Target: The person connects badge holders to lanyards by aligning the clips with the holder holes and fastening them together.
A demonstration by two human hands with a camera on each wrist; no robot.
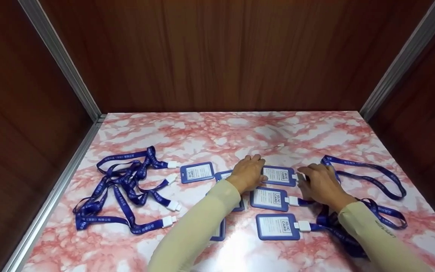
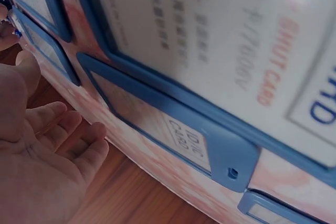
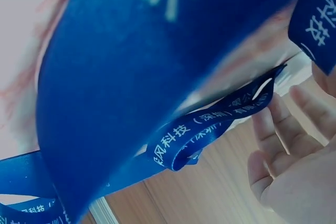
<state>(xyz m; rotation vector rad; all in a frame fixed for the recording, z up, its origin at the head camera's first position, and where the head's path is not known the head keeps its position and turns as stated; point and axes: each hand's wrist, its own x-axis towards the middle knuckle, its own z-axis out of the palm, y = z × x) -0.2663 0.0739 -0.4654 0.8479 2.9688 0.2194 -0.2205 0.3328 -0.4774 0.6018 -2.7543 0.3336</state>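
Observation:
My left hand (image 1: 248,173) rests at the left end of a blue-framed badge holder (image 1: 279,176), the back one of the right-hand column. In the left wrist view its fingers (image 2: 79,145) are loosely bent, with nothing seen between them and the thumb. At that holder's right end, my right hand (image 1: 321,185) pinches the white clip (image 1: 300,177) of a blue lanyard (image 1: 376,166); the fingers partly hide the clip. The lanyard's printed strap (image 3: 121,77) crosses close before the right wrist camera. Whether clip and holder are joined cannot be made out.
Two more holders, a middle one (image 1: 269,199) and a front one (image 1: 278,227), have lanyard clips at their right ends. Another holder (image 1: 197,172) lies left, with others partly under my left arm. Tangled lanyards (image 1: 127,189) lie further left. Wood-grain panels (image 1: 225,56) enclose the marbled table (image 1: 240,128).

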